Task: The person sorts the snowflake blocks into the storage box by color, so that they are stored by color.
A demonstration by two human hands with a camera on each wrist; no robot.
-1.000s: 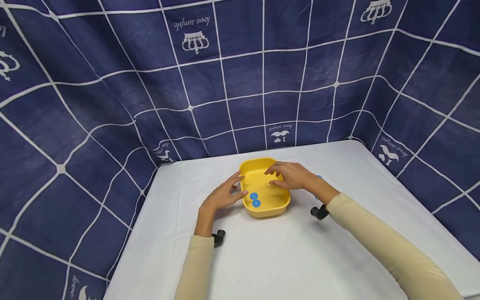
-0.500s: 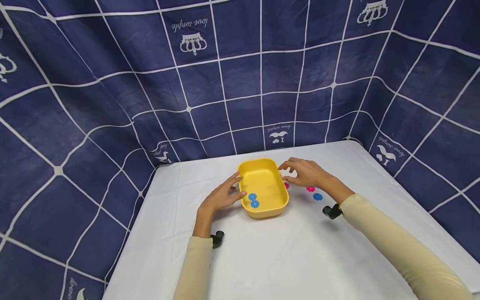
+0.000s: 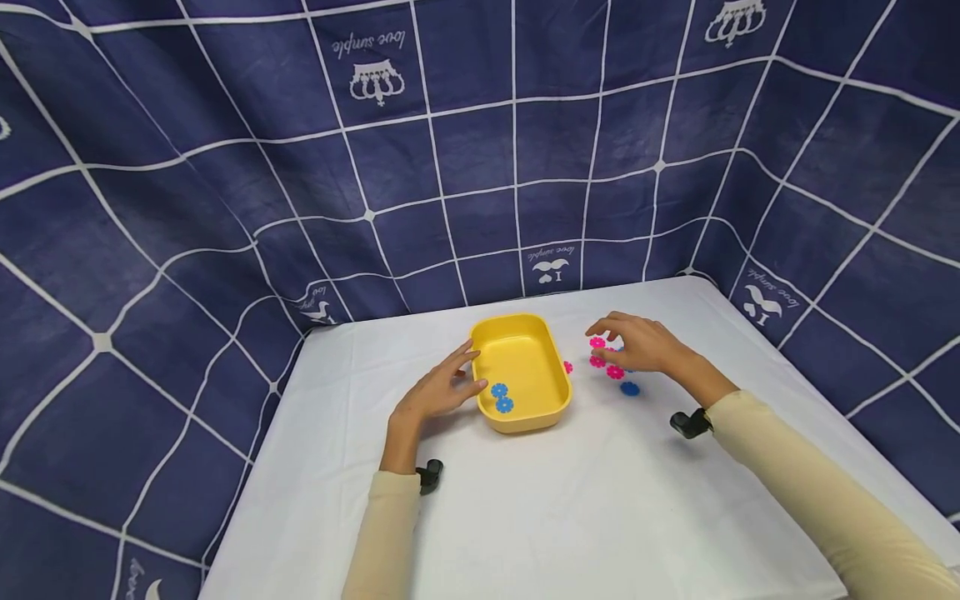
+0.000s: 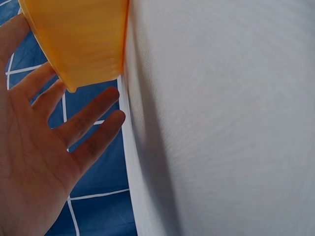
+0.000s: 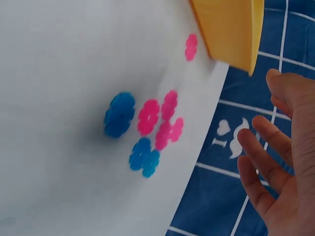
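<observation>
Flower-shaped pieces (image 3: pixel 615 372), pink and blue: scattered group on the white-covered table (image 3: pixel 510 517), right of the yellow tray (image 3: pixel 525 427); exact count uncertain, the right hand (image 3: pixel 637 343) partly covering them from the head view.

Two blue pieces (image 3: pixel 504 405): on the tray floor, near-left corner, touching or nearly so; position unchanged.

Single pink piece (image 3: pixel 567 367): on the table, just beside the tray's right wall.

Right hand: formerly over the tray, then at its right rim, now above the scattered group. Fingers bent but parted from the thumb; no piece visible between them. Judgement: attention has passed from tray to loose pieces, most of them seemingly yet to be dealt with.

Left hand (image 3: pixel 438 392): as before, at the tray's left rim; fingers extended and spread, not wrapped round it. Pressure cannot be told.

Edges: tray stands towards the table's far edge, a narrow strip separating it from the dark blue curtain (image 3: pixel 480 167). Right edge lies well apart from the pieces. Broadest room for moving: towards the near edge. Between tray and group a short gap; the tray's right rim is the likely snag for low fingers.
</observation>
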